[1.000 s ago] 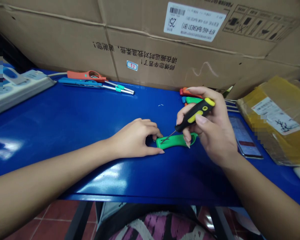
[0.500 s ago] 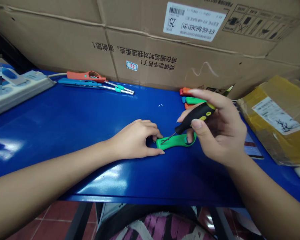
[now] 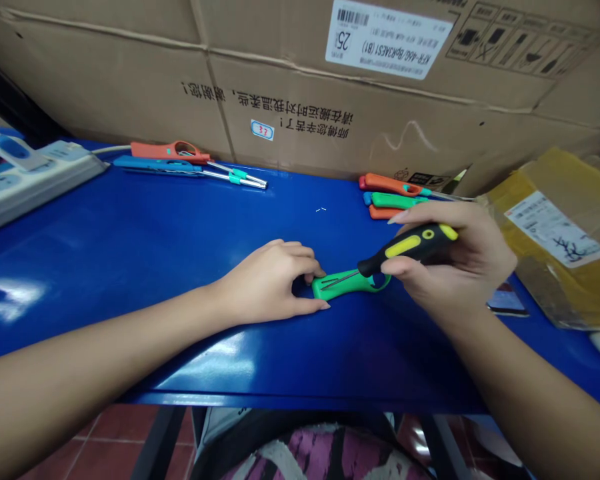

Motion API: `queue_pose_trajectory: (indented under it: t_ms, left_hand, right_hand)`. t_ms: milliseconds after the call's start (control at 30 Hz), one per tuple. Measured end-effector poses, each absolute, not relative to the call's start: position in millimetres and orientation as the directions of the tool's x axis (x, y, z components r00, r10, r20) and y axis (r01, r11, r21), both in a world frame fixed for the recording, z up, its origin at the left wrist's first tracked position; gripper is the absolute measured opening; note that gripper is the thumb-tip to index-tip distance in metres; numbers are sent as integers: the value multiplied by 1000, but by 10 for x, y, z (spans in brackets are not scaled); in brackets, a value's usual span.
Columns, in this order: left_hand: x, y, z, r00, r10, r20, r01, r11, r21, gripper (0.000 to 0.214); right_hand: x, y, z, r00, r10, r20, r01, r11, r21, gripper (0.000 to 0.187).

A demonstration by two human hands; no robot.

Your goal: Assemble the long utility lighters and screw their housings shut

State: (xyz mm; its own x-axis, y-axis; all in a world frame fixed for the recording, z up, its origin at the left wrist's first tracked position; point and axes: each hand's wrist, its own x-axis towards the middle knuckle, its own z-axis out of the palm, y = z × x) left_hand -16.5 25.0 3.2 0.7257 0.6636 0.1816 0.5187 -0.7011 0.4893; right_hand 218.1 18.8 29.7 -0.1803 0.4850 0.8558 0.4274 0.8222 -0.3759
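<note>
Since the earlier frames, the right hand has moved toward the right side of the blue bench, and its screwdriver has dropped to a flatter slant; the left hand has kept its place. We find the right hand wrapped around the black-and-yellow handle. We record the left thumb and fingers in a narrow grip, holding the left end of a green lighter body, which lies between the bench's front edge and the cardboard box at the rear. The screwdriver's tip meets that same end; whether it sits in a recess, we cannot tell. Toward the rear left corner, near a power strip, we note an orange lighter and a blue lighter.
</note>
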Motion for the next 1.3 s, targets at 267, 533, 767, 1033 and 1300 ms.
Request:
queue_pose_trajectory:
  t_ms: [267, 533, 767, 1033, 1300]
  left_hand:
    - [-161, 252, 40, 724, 664, 186, 518, -701, 491, 30]
    - [-148, 265, 28, 719, 669, 188, 512, -693, 508, 30]
    - [-153, 257, 33, 720, 669, 186, 513, -692, 508, 30]
    - [-144, 254, 37, 720, 668, 187, 513, -695, 504, 27]
    - [-140, 256, 27, 722, 665, 191, 510, -698, 502, 28]
  right_hand:
    - [2142, 123, 292, -242, 516, 822, 409, 822, -396, 41]
    - [2105, 98, 333, -251, 634, 731, 352, 764, -541, 40]
    - [2157, 155, 377, -299, 492, 818, 487, 816, -312, 29]
    - [2131, 96, 376, -299, 513, 804, 440, 822, -361, 62]
    - [2154, 63, 361, -403, 548, 733, 379, 829, -412, 65]
